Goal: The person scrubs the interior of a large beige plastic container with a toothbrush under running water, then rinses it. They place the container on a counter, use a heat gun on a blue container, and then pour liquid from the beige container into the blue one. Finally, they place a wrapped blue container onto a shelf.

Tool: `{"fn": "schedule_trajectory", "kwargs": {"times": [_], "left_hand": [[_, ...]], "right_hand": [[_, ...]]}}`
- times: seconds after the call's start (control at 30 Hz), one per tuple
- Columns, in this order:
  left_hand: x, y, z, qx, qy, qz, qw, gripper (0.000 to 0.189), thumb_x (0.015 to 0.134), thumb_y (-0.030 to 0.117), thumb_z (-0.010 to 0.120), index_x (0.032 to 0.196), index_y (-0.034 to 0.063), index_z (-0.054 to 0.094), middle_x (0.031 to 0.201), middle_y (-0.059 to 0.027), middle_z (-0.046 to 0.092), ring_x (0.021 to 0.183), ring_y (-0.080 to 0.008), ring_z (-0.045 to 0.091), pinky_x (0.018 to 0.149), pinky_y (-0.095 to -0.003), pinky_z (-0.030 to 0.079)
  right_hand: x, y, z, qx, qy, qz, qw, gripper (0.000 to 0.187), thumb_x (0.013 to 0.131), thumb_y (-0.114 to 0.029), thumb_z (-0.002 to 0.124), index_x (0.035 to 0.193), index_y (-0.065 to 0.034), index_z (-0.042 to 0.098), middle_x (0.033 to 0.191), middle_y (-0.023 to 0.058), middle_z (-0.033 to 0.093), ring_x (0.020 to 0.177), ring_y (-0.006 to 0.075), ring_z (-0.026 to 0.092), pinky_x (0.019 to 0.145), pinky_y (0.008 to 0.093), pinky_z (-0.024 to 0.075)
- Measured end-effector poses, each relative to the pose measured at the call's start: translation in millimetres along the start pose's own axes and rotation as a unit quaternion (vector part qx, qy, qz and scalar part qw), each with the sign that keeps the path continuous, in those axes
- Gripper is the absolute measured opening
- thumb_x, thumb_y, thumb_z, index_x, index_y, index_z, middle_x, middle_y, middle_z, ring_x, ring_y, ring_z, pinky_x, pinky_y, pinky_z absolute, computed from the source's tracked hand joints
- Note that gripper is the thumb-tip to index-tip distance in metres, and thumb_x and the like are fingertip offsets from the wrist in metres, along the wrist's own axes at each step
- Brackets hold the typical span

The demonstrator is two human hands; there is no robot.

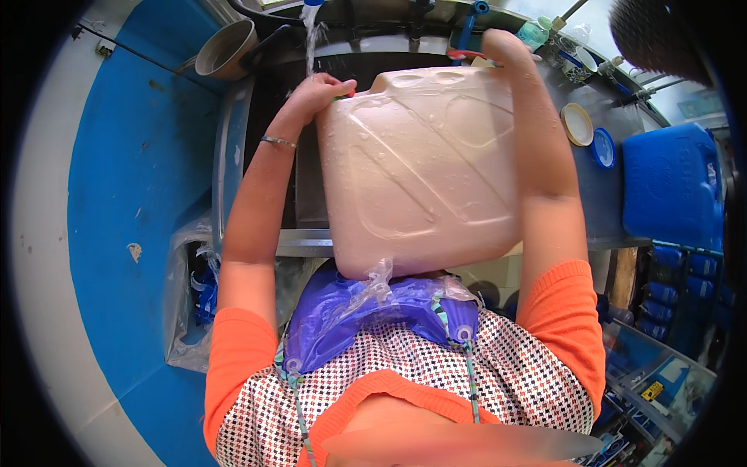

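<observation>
A large wet white plastic jerrycan (pixel 420 169) lies tilted over the front edge of a metal sink, its lower end against my blue plastic apron (pixel 385 315). My left hand (pixel 321 96) is at its upper left corner, with a small red and green thing under the fingers; what this is cannot be told. Beside that hand, water (pixel 312 44) runs down from a blue-tipped spout. My right hand (pixel 506 48) is bent over the jerrycan's upper right end, near a red-handled thing (pixel 467 54); its fingers are mostly hidden.
A blue jerrycan (pixel 671 181) stands on the metal counter at the right, near a cream lid (pixel 577 124) and a blue lid (pixel 603 147). A brown pot (pixel 226 49) is at the upper left. A green plastic bottle (pixel 534 33) and a cup (pixel 583 61) are at the back right.
</observation>
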State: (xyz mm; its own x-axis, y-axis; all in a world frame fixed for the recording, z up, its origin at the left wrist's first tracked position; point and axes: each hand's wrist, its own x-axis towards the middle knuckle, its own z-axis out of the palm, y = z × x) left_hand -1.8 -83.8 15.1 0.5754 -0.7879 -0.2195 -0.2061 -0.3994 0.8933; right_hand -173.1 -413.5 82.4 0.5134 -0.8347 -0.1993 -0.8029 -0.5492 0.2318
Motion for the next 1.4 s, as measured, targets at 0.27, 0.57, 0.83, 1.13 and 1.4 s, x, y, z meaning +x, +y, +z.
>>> {"fn": "schedule_trajectory", "kwargs": {"times": [0.27,0.57,0.83,1.13,1.4], "left_hand": [[14.9,-25.3,-11.5,-0.183,-0.106,-0.08,0.974,0.03,0.099,0.027,0.056,0.105,-0.0006,0.064,0.091,-0.008,0.067,0.07,-0.0128,0.062,0.065,-0.0288,0.052],[8.9,32.4,-47.9,-0.243,-0.199,0.121,0.942,0.033,0.091,0.009,0.057,0.12,-0.0075,0.06,0.11,-0.0161,0.067,0.101,-0.0205,0.066,0.095,-0.032,0.05],[-20.1,65.3,-39.8,0.123,0.247,0.454,0.847,0.049,0.08,0.026,0.077,0.12,0.0026,0.061,0.104,-0.0111,0.063,0.099,-0.0195,0.058,0.088,-0.0332,0.048],[-41.3,-21.1,-66.0,0.302,0.241,0.389,0.836,0.033,0.083,0.015,0.07,0.113,0.0046,0.06,0.102,-0.0179,0.062,0.089,-0.0339,0.062,0.081,-0.0388,0.052],[-36.5,-133.3,-16.7,0.261,0.207,0.039,0.942,0.036,0.086,0.017,0.06,0.107,-0.0073,0.043,0.094,-0.0328,0.062,0.089,-0.0484,0.063,0.073,-0.0558,0.052]], "right_hand": [[-105.2,143.5,50.8,0.244,0.323,-0.194,0.894,0.039,0.097,-0.034,0.05,0.128,-0.0122,0.059,0.111,0.0245,0.063,0.105,0.039,0.058,0.091,0.0448,0.0464],[-242.6,152.3,153.5,0.713,0.005,0.052,0.7,0.032,0.093,-0.007,0.061,0.122,-0.0023,0.048,0.104,0.01,0.066,0.087,0.0143,0.066,0.072,0.0253,0.0534],[-214.1,99.9,167.2,0.591,0.449,-0.049,0.669,0.032,0.091,-0.007,0.059,0.12,0.0057,0.052,0.107,0.0142,0.065,0.097,0.0211,0.063,0.085,0.0321,0.0491],[-206.1,63.9,139.7,0.528,0.476,-0.096,0.696,0.022,0.084,-0.008,0.062,0.102,0.0041,0.059,0.098,0.0138,0.066,0.093,0.0227,0.062,0.083,0.034,0.0479],[-225.9,2.3,79.1,0.391,0.468,-0.207,0.765,0.023,0.072,-0.001,0.069,0.092,-0.0058,0.058,0.086,0.0092,0.064,0.082,0.0272,0.062,0.079,0.0361,0.0487]]}}
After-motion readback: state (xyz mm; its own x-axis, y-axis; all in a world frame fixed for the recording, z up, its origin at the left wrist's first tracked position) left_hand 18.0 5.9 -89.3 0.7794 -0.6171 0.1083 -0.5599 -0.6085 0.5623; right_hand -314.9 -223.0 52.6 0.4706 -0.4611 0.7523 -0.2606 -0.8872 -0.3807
